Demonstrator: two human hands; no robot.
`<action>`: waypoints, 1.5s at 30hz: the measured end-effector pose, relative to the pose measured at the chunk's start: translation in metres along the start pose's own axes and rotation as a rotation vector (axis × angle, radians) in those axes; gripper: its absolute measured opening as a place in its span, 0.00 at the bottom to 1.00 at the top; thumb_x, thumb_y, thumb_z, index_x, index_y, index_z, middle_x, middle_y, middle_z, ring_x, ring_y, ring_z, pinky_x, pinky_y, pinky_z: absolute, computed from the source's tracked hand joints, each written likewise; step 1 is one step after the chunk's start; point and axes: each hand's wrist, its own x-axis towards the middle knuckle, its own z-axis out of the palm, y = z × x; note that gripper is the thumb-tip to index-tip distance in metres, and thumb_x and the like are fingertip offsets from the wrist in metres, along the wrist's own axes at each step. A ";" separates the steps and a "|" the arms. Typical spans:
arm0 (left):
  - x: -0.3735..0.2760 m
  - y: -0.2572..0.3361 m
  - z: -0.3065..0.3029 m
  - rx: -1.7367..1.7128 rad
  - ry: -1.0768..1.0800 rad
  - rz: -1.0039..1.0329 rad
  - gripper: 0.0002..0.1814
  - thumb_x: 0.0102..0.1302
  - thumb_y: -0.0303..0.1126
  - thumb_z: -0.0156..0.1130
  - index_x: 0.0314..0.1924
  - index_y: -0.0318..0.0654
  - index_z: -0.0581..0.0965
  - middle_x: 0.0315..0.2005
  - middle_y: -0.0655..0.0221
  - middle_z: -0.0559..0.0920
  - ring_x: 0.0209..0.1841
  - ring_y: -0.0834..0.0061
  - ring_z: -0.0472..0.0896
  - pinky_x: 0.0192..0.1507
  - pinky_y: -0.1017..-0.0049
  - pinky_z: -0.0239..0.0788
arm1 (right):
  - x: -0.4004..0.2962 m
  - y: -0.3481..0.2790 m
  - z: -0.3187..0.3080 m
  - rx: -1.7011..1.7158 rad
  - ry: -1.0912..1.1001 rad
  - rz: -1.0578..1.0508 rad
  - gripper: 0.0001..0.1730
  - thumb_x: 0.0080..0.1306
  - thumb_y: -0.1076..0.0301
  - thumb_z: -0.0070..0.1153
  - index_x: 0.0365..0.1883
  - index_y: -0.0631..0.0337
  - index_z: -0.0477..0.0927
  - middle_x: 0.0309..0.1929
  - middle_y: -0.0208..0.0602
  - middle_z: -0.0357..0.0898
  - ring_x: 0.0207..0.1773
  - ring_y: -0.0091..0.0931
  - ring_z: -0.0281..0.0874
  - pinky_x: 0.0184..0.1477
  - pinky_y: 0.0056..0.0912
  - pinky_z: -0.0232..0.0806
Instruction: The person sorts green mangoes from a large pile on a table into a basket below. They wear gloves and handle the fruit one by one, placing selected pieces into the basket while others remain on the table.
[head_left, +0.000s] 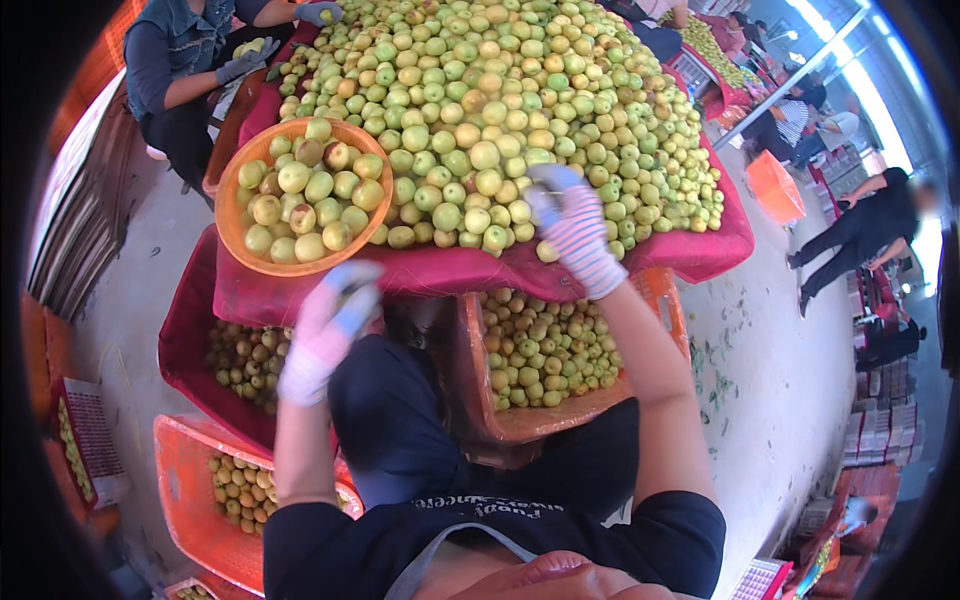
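Observation:
A large heap of green-yellow round fruit (480, 127) covers a table padded with red cloth (442, 274). My right hand (574, 229), in a striped knit glove, reaches over the heap's near edge, its fingers bent among the fruit; whether it holds one cannot be told. My left hand (330, 326), gloved too and blurred, is in front of the table's edge, below an orange plastic basket (382, 217) of fruit, some with brown patches. A dark shape shows between its fingers, too blurred to name.
Beneath the table's edge stand an orange crate (517, 427) and a red-lined container (187, 360), both with fruit. Another orange crate (202, 517) is at lower left. A co-worker (202, 75) in gloves sits at upper left; a person (862, 225) stands at right.

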 end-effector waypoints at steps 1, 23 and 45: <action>-0.019 -0.007 -0.026 0.133 0.037 -0.019 0.12 0.66 0.28 0.53 0.49 0.37 0.74 0.29 0.77 0.73 0.29 0.87 0.68 0.30 0.86 0.60 | 0.000 0.043 -0.019 -0.049 0.026 0.106 0.16 0.59 0.71 0.58 0.46 0.63 0.77 0.42 0.40 0.77 0.43 0.26 0.75 0.45 0.28 0.70; 0.238 -0.031 0.059 1.112 0.070 0.631 0.15 0.62 0.30 0.56 0.50 0.42 0.75 0.44 0.56 0.78 0.48 0.55 0.76 0.51 0.65 0.69 | 0.115 0.096 -0.007 -0.858 -0.508 0.576 0.28 0.58 0.47 0.55 0.56 0.44 0.72 0.55 0.34 0.74 0.58 0.35 0.69 0.61 0.51 0.57; 0.271 0.059 0.045 0.306 0.248 0.029 0.21 0.53 0.48 0.64 0.45 0.49 0.76 0.27 0.74 0.75 0.19 0.82 0.67 0.16 0.84 0.54 | -0.109 -0.067 0.119 1.612 -0.072 1.079 0.18 0.63 0.74 0.54 0.51 0.59 0.66 0.37 0.37 0.72 0.33 0.29 0.74 0.35 0.32 0.75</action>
